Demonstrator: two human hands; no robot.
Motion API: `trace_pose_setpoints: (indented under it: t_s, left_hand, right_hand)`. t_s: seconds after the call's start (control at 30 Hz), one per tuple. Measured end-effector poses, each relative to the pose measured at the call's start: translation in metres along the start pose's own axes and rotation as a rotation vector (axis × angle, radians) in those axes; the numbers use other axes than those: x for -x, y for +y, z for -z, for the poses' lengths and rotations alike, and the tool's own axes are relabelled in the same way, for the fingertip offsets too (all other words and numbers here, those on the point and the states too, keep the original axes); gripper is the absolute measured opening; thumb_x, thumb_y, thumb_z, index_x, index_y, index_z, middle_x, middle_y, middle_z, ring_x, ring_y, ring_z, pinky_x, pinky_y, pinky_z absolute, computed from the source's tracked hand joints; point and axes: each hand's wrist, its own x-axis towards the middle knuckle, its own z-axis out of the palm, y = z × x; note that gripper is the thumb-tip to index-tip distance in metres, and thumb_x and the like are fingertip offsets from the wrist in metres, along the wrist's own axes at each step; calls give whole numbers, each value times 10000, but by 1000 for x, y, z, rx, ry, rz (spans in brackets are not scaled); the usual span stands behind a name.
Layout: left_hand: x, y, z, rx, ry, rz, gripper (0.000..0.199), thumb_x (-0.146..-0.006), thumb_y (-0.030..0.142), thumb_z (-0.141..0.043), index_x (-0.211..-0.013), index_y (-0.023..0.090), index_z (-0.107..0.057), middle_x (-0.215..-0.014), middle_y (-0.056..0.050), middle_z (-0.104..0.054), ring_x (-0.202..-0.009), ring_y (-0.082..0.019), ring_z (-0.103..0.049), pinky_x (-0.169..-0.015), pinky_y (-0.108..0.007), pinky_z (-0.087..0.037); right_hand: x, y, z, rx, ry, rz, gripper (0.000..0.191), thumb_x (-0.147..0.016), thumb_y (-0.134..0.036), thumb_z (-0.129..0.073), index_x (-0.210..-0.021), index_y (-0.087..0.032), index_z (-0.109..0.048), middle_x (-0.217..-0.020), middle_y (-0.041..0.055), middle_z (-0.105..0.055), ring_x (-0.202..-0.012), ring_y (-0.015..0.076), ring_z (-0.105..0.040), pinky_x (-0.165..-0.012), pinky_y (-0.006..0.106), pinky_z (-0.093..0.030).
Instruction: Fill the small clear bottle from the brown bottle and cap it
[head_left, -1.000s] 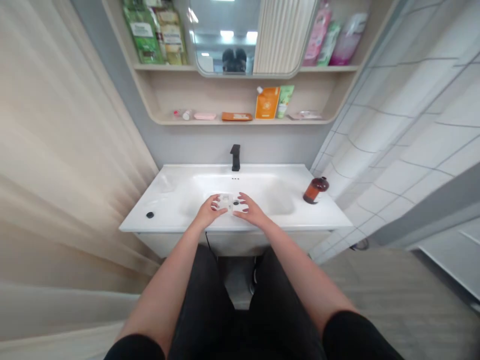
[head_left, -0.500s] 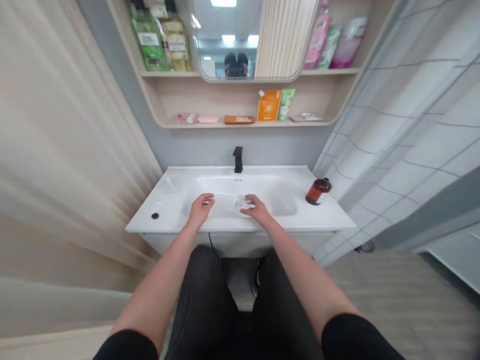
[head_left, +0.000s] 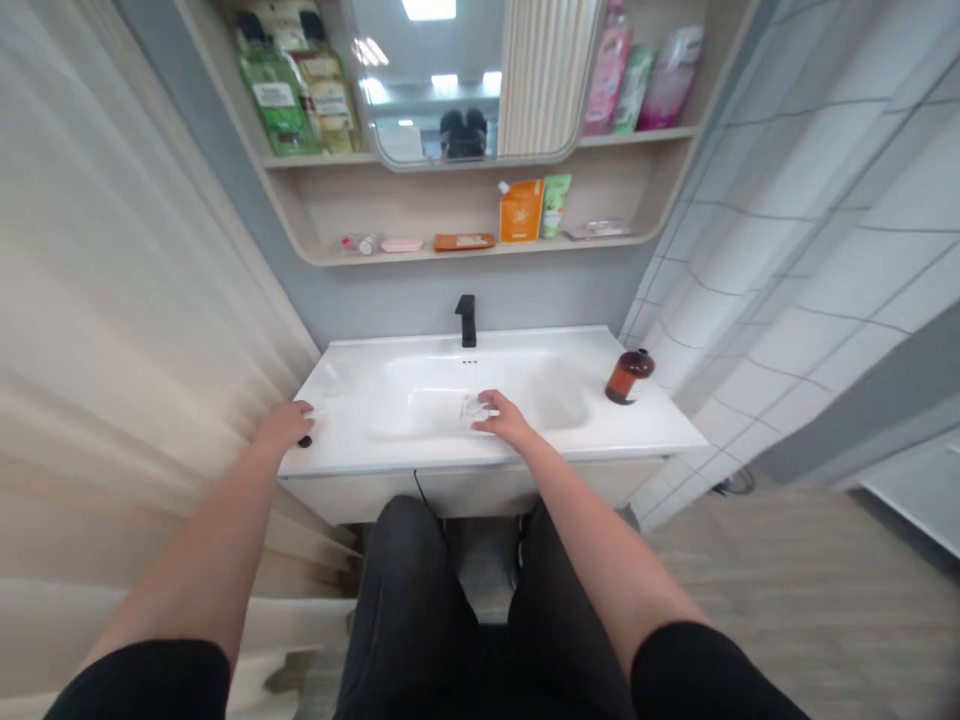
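Note:
My right hand (head_left: 507, 419) is above the sink basin (head_left: 559, 400), its fingers closed on a small clear object (head_left: 472, 409), perhaps glass or plastic; its exact kind is hard to make out. At the left end of the counter, my left hand (head_left: 283, 424) is blurred, its fingertips over the countertop. A small round black piece like a cap (head_left: 304, 441) lies right by those fingers; whether they touch it or grip something pale is unclear. A brown bottle (head_left: 629, 377) with a pale label stands on the right side of the counter.
A black faucet (head_left: 467, 320) rises behind the basin. Above it, a shelf (head_left: 330, 205) carries an orange pouch (head_left: 521, 211), a green tube (head_left: 555, 205) and small items. Beige curtains (head_left: 150, 300) hang close by the left arm. A transparent item (head_left: 330, 378) sits at the counter's back left.
My left hand has moved from over the basin out to the left end of the counter, beside the black piece. My right hand still holds the clear object over the basin.

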Motion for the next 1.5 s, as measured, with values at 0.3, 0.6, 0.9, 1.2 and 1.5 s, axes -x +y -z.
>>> trace_pose_setpoints:
  t_s: [0.3, 0.6, 0.9, 1.2, 1.5]
  left_hand:
    - [50, 127, -12, 565, 193, -264, 386, -861, 517, -701, -1129, 240, -705, -1123, -65, -786, -1028, -253, -734, -942, -365, -579]
    - [84, 258, -79, 993, 40, -257, 376, -889, 595, -644, -964, 234, -719, -717, 3, -670, -718, -212, -666, -773, -341, -518]
    - [82, 288, -100, 773, -12, -311, 300, -916, 531, -697, -905, 236, -749, -729, -6, -698, -737, -217, -653, -739, -326, -489]
    - [78, 292, -109, 904, -52, -480, 501, -824, 168, -716, -1320, 231, -714, -1240, -95, -751, -1140, -254, -709, -916, -374, -588]
    - [77, 291, -115, 930, -21, -447, 512, -792, 127, -736, -1294, 221, -698, -1369, -116, -682, -1036, -224, -687, -875, -368, -611]
  right_hand:
    - [-1, -1, -2, 63, -9, 6, 679, -609, -338, -964, -1219, -277, -673, -1284, 53, -732, -1120, 258, -709, -966, 409, -598]
    - [-2, 4, -2, 340, 104, 118, 775, -603, -219, -971, -1325, -275, -696, -1373, 78, -730, -1227, 304, -700, -1124, 490, -551]
    - [-2, -2, -5, 473, 23, 183, 817, -606, -227, -1012, -1369, -255, -725, -1395, 111, -740, -1304, 346, -682, -1199, 528, -485]
    - [-4, -2, -3, 371, 14, 187, 795, -589, -286, -1049, -1331, -257, -765, -1320, 105, -780, -1249, 339, -721, -1180, 506, -504]
    - [-3, -5, -4, 352, -7, 191, 807, -581, -298, -1056, -1335, -279, -770, -1331, 92, -785, -1259, 341, -723, -1189, 518, -503]
